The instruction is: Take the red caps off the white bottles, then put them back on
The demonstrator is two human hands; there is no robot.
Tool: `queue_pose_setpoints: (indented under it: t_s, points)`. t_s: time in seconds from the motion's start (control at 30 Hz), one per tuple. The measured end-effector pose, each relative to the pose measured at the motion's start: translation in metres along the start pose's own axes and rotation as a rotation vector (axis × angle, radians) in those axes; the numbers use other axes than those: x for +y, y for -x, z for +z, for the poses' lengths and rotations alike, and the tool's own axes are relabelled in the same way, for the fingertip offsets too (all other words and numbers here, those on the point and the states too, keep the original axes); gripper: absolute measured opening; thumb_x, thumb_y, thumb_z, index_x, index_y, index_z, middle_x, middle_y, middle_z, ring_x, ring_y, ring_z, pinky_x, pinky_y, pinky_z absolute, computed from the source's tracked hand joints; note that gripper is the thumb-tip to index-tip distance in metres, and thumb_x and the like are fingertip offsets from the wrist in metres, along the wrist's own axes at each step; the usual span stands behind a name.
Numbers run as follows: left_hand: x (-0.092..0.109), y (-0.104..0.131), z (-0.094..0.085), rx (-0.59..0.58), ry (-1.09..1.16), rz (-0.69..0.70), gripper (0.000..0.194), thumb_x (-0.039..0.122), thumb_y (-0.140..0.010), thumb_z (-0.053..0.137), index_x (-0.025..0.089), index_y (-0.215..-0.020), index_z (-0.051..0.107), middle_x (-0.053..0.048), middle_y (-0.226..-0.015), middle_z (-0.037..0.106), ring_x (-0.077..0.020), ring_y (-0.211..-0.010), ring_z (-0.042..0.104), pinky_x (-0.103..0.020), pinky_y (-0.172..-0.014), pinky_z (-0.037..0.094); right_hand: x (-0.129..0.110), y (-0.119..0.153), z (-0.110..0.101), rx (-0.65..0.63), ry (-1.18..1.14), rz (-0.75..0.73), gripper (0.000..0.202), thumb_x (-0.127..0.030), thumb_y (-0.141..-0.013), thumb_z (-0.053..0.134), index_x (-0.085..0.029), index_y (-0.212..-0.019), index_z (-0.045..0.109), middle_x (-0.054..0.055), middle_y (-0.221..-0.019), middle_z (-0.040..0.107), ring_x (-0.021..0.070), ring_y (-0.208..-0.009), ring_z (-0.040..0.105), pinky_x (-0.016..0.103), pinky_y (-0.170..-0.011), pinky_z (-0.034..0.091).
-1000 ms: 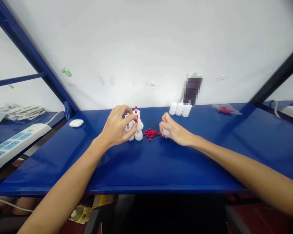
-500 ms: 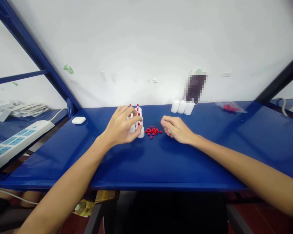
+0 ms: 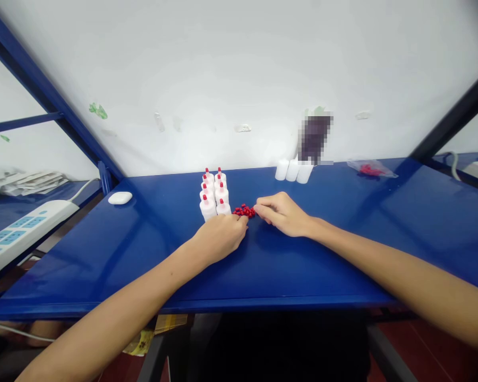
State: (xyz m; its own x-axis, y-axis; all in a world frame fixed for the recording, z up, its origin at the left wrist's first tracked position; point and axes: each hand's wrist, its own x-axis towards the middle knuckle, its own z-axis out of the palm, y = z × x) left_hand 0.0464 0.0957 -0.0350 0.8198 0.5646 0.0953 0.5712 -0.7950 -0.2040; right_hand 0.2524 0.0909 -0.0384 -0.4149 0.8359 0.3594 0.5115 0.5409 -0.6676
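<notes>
Small red caps lie in a loose pile on the blue table, between my two hands. My left hand is closed low at the pile's near left side; anything in its fingers is hidden. On the pile's right edge, my right hand has its thumb and fingers pressed together; what they pinch cannot be made out. Several white squeeze bottles with red-tipped nozzles stand upright in two rows just beyond my left hand. Part of the nearest right bottle is covered by that hand.
White bottles without visible red tips stand by the wall, beside a pixelated dark patch. A plastic bag of red pieces lies back right. A white case and a power strip are on the left.
My left hand has left the bottle rows, moving right and nearer to me, down to the caps. My right hand has shifted slightly left onto the pile's edge. The camera view has moved slightly.
</notes>
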Motion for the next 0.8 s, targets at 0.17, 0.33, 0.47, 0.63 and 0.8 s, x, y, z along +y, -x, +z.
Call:
queue_pose_setpoints:
  t_s: [0.17,0.33,0.47,0.63,0.8]
  points:
    - [-0.002,0.000,0.001,0.024,0.062,0.035,0.020,0.009,-0.096,0.043,0.010,-0.094,0.063,-0.010,-0.085,0.070,-0.0187,-0.070,0.069,-0.026,-0.059,0.052,0.000,0.001,-0.001,-0.019,-0.050,0.006,0.042,-0.037,-0.099,0.041,-0.018,-0.061,0.048,-0.003,-0.054,0.049,0.0103,-0.052,0.044,0.026,-0.055,0.032]
    - [0.002,0.001,-0.002,0.041,0.074,0.031,0.017,0.018,-0.098,0.048,0.011,-0.098,0.063,-0.011,-0.096,0.070,-0.0229,-0.081,0.070,-0.030,-0.064,0.054,0.004,0.001,0.002,0.018,-0.218,0.082,0.041,-0.040,-0.097,0.042,-0.018,-0.063,0.050,-0.003,-0.053,0.050,0.0110,-0.049,0.047,0.025,-0.053,0.037]
    - [0.000,0.006,-0.010,0.018,0.034,-0.031,0.020,0.026,-0.093,0.054,0.012,-0.104,0.063,-0.011,-0.081,0.070,-0.0264,-0.069,0.069,-0.032,-0.056,0.050,0.006,0.003,0.003,0.039,-0.308,0.084,0.034,-0.038,-0.094,0.047,-0.018,-0.067,0.052,-0.002,-0.059,0.051,0.0123,-0.054,0.049,0.026,-0.054,0.039]
    - [-0.017,0.016,-0.020,0.006,0.029,-0.034,0.012,0.023,-0.085,0.059,0.015,-0.091,0.067,-0.008,-0.068,0.066,-0.0254,-0.060,0.066,-0.030,-0.049,0.043,0.005,0.004,-0.004,-0.006,-0.310,0.035,0.025,-0.037,-0.093,0.051,-0.018,-0.076,0.053,-0.002,-0.063,0.052,0.0118,-0.056,0.051,0.025,-0.055,0.040]
    - [-0.028,0.019,-0.025,-0.025,0.122,0.032,0.007,0.018,-0.086,0.061,0.016,-0.089,0.068,-0.004,-0.066,0.065,-0.0208,-0.059,0.065,-0.027,-0.050,0.042,0.006,0.006,-0.007,0.006,-0.149,-0.094,0.027,-0.037,-0.094,0.051,-0.019,-0.074,0.053,-0.003,-0.060,0.051,0.0103,-0.053,0.045,0.025,-0.056,0.035]
